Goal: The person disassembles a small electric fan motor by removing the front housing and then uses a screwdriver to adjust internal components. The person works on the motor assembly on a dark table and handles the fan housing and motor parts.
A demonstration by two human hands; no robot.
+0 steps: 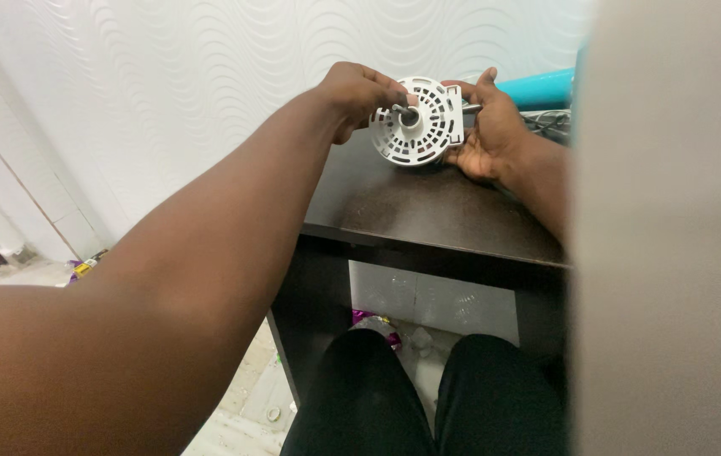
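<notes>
A round white plastic housing [425, 127] with slotted vents and a metal shaft at its centre stands on edge above the dark wooden table [428, 207]. My right hand [489, 131] cups it from behind and the right side. My left hand [359, 95] reaches across from the left, and its fingertips pinch the metal shaft at the centre of the housing. My left forearm fills the lower left of the view.
A teal cylinder [538, 87] and some dark cables [550, 122] lie at the table's far right. A pale blurred surface [673, 253] blocks the right side. My dark-trousered knees [428, 397] sit under the table. Litter lies on the floor [90, 266] by the white wavy wall.
</notes>
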